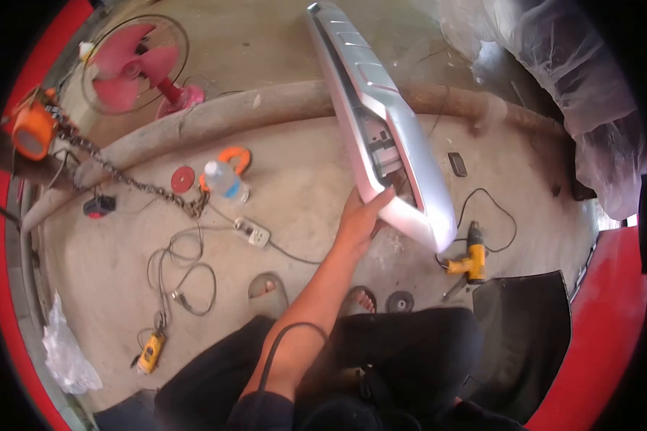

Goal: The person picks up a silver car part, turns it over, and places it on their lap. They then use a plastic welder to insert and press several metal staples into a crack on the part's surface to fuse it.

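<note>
My left hand (363, 219) grips the near end of a long silver moulded panel (370, 79), its thumb over the lower edge. The panel is tilted up and away from me, held above the floor. A recessed slot runs along its face, and near my hand an opening shows grey inner parts. Below the panel's near end lies a yellow and black power drill (473, 257) with its cord on the concrete. A dark round disc (400, 302) is by my foot. My right hand is out of view.
A thick pipe (259, 106) crosses the floor ahead. Around it are a pink fan (133, 68), an orange chain hoist (34, 131), a water bottle (225, 182), a power strip (251, 232), a yellow corded tool (151, 352), a dark phone-like object (457, 164) and plastic sheeting (582, 79).
</note>
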The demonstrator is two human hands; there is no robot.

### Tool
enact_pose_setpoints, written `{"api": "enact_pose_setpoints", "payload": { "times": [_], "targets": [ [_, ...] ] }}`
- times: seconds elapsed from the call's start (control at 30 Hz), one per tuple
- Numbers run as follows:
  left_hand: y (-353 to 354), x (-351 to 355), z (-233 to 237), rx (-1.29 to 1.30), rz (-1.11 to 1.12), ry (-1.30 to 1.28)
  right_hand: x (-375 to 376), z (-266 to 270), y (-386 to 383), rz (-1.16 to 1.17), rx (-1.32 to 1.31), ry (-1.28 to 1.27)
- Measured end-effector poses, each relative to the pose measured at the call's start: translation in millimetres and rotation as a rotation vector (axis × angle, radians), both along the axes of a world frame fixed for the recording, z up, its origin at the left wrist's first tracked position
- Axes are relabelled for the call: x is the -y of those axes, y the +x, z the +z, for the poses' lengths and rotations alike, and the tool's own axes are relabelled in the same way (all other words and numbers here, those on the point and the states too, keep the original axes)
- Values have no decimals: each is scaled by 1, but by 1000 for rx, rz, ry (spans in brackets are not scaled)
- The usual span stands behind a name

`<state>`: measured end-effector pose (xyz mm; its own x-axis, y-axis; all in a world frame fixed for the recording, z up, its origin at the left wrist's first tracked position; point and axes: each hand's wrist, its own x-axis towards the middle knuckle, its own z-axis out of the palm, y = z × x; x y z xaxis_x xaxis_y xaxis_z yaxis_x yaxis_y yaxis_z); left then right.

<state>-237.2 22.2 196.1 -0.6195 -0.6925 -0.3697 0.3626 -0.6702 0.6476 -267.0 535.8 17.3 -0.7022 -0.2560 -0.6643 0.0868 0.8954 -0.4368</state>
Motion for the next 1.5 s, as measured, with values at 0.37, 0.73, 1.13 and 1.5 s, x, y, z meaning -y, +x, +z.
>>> {"api": "enact_pose_setpoints", "payload": {
  "times": [0.37,0.73,1.13,1.5],
  "targets": [
    [21,-22,9,-5,-39,-63,71,100,-154,13,-98,-917],
    [64,-50,21,14,72,-80,299,344,-95,558,-225,-865],
    [161,-158,-78,214,-239,42,409,128,-104,369,-70,-427],
    [187,-166,-96,224,-263,61,397,80,-85,-89,248,-489]
  ]
}}
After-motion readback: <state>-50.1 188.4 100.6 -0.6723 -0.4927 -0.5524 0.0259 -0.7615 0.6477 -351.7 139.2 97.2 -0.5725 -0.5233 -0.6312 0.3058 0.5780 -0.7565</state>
